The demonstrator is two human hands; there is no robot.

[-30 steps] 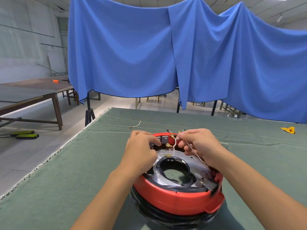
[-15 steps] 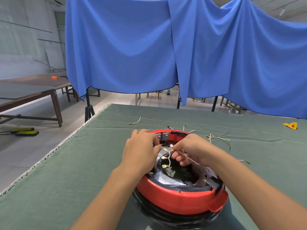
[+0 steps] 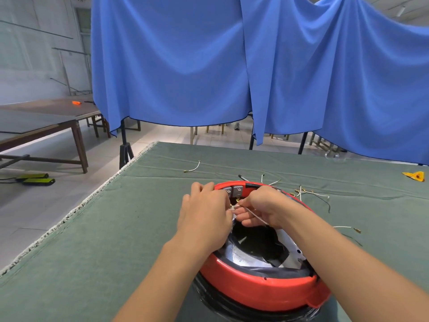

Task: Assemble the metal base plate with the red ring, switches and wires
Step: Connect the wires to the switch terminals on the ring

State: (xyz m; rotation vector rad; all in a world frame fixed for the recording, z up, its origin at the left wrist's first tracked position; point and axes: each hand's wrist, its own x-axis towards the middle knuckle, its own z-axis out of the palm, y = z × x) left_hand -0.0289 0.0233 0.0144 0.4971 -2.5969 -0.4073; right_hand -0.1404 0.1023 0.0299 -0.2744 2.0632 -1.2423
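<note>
Here we are wiring the switches [image 3: 234, 190] at the far rim of the red ring [image 3: 260, 290] — our left hand [image 3: 204, 219] and right hand [image 3: 264, 208] both pinch one white wire [image 3: 255, 216]. Next, we judge, its terminal must seat on a switch tab.

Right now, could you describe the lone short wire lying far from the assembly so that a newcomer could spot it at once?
Start at the red ring on the green table cloth, then look beyond it to the far left. The short curved wire lies there alone on bare cloth. Unlike the tangled loose wires right of the ring, it has no neighbours.
</note>
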